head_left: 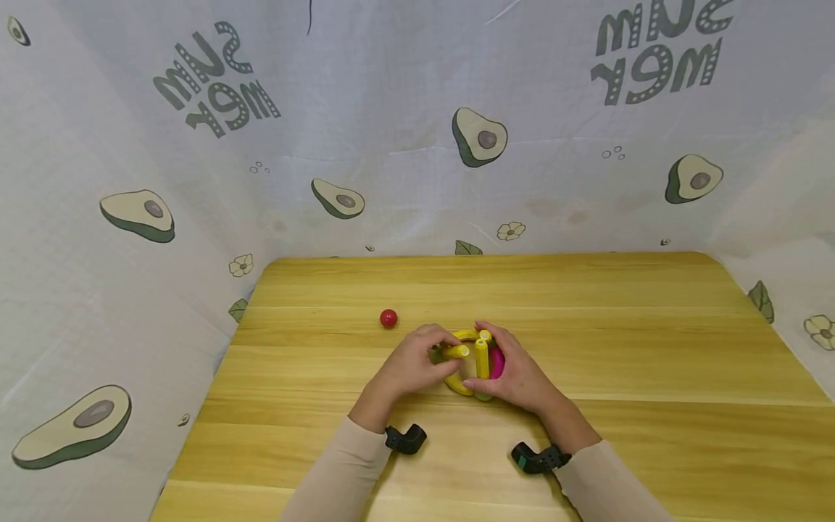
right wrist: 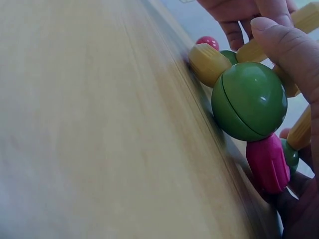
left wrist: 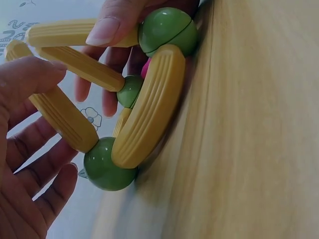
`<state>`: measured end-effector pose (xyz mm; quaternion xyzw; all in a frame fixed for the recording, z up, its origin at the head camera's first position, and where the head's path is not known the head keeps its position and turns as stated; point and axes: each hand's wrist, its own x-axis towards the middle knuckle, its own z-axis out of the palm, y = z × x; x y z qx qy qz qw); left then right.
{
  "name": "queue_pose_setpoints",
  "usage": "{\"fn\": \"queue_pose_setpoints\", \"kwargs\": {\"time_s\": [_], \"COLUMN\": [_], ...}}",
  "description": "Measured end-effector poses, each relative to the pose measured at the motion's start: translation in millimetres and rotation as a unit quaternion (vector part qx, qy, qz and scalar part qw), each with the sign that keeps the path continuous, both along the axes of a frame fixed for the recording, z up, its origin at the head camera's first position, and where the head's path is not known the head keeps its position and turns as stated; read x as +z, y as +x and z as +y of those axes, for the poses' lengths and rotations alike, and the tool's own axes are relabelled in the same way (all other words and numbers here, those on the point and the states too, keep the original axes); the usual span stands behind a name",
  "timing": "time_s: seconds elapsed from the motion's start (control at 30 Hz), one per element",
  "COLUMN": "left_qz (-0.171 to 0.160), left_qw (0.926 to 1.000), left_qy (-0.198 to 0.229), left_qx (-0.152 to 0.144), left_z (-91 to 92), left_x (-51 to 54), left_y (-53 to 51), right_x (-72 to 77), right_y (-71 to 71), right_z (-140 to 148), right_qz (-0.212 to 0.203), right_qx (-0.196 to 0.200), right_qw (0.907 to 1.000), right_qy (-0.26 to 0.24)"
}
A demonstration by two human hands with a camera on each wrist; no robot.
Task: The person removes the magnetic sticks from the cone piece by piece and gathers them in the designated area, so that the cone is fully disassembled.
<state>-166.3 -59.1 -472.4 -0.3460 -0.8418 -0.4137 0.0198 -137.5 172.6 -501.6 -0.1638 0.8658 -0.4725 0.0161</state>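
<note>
A ring of magnetic building pieces stands on the table between both hands: curved yellow bars (left wrist: 152, 107), a magenta bar (right wrist: 269, 164) and green balls (right wrist: 249, 102) at the joints. Straight yellow rods (head_left: 482, 359) rise from the balls. On the ring's left side, my left hand (head_left: 420, 359) pinches a tilted yellow rod (left wrist: 65, 117) between thumb and fingers; its lower end meets a green ball (left wrist: 110, 164). My right hand (head_left: 522, 373) curls round the right side, thumb on the near rod (left wrist: 60, 34), fingers about the far rod (left wrist: 82, 67) and the magenta bar.
A red ball (head_left: 388, 318) lies on the wooden table (head_left: 620, 326), behind and left of the hands. White printed cloth (head_left: 391, 109) hangs along the back and sides. Black camera mounts (head_left: 406, 439) sit on both wrists, low over the tabletop.
</note>
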Motion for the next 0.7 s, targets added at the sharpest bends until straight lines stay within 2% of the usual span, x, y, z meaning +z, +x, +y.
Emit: {"fn": "queue_pose_setpoints", "kwargs": {"time_s": [0.3, 0.53, 0.7], "left_qz": [-0.045, -0.088, -0.105], "left_qw": [0.9979, 0.9925, 0.989], "left_qy": [0.032, 0.07, 0.091], "left_qx": [0.035, 0.049, 0.052], "left_z": [-12.1, -22.0, -27.4], "left_x": [2.2, 0.3, -1.0], "left_y": [-5.6, -9.5, -11.7], "right_x": [0.8, 1.8, 3.5], "right_y": [-0.7, -0.9, -1.1], "right_z": [0.5, 2.9, 4.9], "right_qz": [-0.002, -0.005, -0.012], "right_qx": [-0.004, -0.015, -0.022], "right_qw": [1.0, 0.9997, 0.9995], "right_qy": [0.005, 0.017, 0.02]}}
